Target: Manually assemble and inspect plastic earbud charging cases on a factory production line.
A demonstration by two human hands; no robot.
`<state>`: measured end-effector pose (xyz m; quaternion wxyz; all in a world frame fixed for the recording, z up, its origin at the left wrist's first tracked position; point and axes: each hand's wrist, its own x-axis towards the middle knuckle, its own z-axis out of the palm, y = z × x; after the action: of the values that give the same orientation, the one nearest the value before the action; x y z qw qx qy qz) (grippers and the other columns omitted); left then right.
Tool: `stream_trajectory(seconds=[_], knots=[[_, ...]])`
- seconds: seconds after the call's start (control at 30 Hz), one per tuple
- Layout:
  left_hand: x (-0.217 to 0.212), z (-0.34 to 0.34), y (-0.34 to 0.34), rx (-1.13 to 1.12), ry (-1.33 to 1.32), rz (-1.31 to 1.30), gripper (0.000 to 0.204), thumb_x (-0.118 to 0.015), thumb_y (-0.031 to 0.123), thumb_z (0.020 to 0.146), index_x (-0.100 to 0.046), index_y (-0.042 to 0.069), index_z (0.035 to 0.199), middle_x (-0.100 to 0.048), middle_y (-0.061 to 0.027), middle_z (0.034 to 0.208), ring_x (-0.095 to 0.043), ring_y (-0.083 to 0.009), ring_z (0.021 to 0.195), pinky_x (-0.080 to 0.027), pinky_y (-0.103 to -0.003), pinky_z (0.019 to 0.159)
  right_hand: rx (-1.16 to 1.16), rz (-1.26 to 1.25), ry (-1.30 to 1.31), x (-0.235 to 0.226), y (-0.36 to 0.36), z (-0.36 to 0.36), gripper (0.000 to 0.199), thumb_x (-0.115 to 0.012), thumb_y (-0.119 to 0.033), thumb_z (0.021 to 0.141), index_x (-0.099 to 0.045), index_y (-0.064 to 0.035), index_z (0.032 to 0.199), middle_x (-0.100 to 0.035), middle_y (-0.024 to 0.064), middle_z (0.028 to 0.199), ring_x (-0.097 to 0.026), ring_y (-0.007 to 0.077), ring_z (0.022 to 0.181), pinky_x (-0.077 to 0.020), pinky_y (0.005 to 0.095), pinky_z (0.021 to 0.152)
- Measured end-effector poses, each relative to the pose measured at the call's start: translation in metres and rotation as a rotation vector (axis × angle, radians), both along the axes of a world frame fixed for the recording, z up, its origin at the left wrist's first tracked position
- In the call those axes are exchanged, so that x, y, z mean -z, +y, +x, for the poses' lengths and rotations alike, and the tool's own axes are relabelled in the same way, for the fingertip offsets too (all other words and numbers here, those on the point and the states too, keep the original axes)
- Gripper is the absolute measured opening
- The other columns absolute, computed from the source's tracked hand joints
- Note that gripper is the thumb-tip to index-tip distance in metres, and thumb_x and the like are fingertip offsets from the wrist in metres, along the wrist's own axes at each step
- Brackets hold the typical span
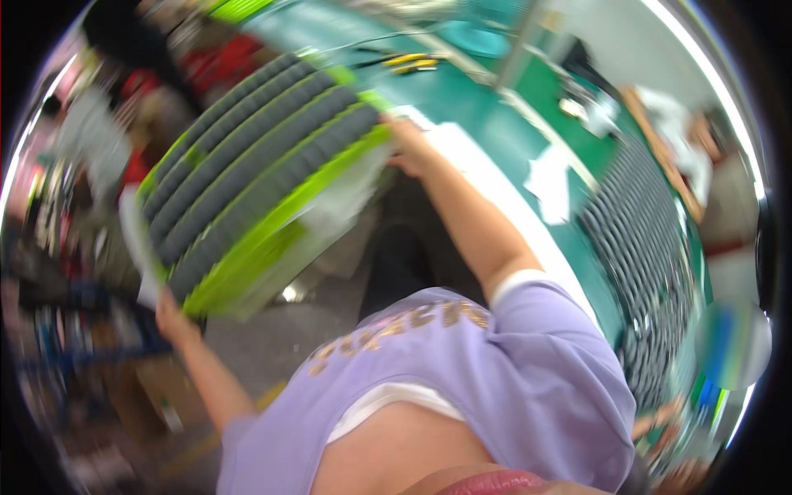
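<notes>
Nearest: a lilac short-sleeved shirt [495, 371] with gold lettering fills the lower middle of the view, the person's own torso seen from above.
Left hand [169, 309]: raised at the lower left, closed on the lower end of a bright green tray [272, 227]; the fingers are too blurred to tell apart.
Right hand [410, 147]: stretched forward on a bare forearm, gripping the tray's upper right end, fingers wrapped on its edge.
Tray: held in the air between both hands, tilted, left of centre, above a grey floor [272, 338]; much of it is smeared by motion.
Tray's load: four long rows of dark grey ribbed parts [247, 157] lie side by side along its length.
Right side: a green-topped table [495, 124] with a white edge carries more rows of dark parts [652, 247] and white paper scraps [549, 177].
Far table: yellow-handled tools [412, 62] lie near its back.
Far right: another person in white [685, 148] sits beside the table.
</notes>
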<state>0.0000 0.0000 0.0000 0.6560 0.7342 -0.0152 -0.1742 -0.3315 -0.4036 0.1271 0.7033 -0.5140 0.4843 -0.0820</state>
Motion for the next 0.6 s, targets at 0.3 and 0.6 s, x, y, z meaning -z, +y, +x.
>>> stream_trajectory(seconds=[0.3, 0.6], knots=[[-0.074, 0.141, -0.049, -0.358, -0.017, -0.437, 0.051, -0.052, 0.043, 0.095, -0.065, -0.003, 0.111, -0.061, -0.0189, 0.12, -0.057, -0.0251, 0.101, -0.046, -0.035, 0.09, 0.223, -0.515, -0.161, -0.06, 0.0, -0.119, 0.045, -0.06, -0.038, 0.091, -0.059, -0.0008, 0.116, -0.064, 0.0094, 0.102, -0.065, 0.0184, 0.087, -0.0528, 0.0328, 0.075], [0.034, -0.003, -0.146, 0.759, -0.235, -0.099, 0.03, -0.064, 0.03, 0.09, -0.063, 0.001, 0.085, -0.065, -0.0095, 0.085, -0.059, -0.0177, 0.077, -0.048, -0.031, 0.07, 1.089, -0.555, -0.128, -0.097, 0.044, -0.357, 0.026, -0.058, -0.027, 0.094, -0.06, -0.0054, 0.108, -0.065, 0.0055, 0.098, -0.061, 0.0121, 0.08, -0.0503, 0.0263, 0.072]])
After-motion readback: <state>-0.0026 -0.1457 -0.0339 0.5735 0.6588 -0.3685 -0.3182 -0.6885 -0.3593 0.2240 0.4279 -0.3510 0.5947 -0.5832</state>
